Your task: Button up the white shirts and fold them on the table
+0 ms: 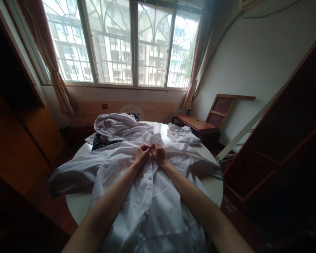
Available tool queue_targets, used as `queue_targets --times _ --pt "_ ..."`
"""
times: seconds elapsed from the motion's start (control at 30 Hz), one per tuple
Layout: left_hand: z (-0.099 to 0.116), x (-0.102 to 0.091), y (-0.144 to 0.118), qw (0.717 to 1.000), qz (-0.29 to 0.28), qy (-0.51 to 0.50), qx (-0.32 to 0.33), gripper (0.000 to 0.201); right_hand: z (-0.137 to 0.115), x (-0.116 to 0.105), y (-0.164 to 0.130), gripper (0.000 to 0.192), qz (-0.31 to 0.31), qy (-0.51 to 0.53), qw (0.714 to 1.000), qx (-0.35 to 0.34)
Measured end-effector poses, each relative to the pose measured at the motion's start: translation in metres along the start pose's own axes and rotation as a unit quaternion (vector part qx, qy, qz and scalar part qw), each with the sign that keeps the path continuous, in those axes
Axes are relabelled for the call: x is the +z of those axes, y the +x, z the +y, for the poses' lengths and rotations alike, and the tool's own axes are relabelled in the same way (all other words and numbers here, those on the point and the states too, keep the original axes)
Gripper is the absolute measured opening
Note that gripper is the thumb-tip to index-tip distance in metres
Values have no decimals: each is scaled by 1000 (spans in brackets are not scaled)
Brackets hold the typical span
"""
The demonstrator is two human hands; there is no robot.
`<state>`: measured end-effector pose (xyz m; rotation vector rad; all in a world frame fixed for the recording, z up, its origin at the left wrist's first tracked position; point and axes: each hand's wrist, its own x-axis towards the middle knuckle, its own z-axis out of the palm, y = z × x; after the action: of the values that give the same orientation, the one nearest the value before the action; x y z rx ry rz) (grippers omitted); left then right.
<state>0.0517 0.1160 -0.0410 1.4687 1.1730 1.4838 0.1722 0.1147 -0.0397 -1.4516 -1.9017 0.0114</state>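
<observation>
A white button-up shirt [131, 186] lies spread over the round white table [77, 207], its collar [154, 137] toward the window and its sleeves out to both sides. Near the collar, my left hand [142, 154] pinches the front placket. My right hand [158, 153] pinches the same edge just beside it, fingertips almost meeting. Whatever button sits between the fingers is hidden. Lower on the placket, a button [147, 212] shows.
Beyond the shirt, a heap of pale clothes [118, 126] rests on a dark striped garment [102, 143]. A folded white shirt [183, 133] lies at the table's far right. Past the table stand a low wooden bench [195, 122] and a large dark wooden panel [279, 154].
</observation>
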Motion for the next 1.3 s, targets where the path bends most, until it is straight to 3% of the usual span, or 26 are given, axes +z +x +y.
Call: queue_targets --times 0.3,0.57,0.73,1.03,1.3 --pt "3 -9 -3 991 -55 -111 -59 28 8 5 2 10 19 172 985 16" --pt "-2 -6 -1 990 -73 -116 -38 24 15 8 7 10 -20 253 965 64" --pt "-3 -1 0 998 -32 -56 -2 15 21 13 12 9 -52 293 948 116" --pt "-2 -1 1 999 17 18 39 7 23 13 14 7 -50 314 940 125" --pt "-10 -5 9 992 91 80 -27 19 17 4 9 24 27 337 930 144"
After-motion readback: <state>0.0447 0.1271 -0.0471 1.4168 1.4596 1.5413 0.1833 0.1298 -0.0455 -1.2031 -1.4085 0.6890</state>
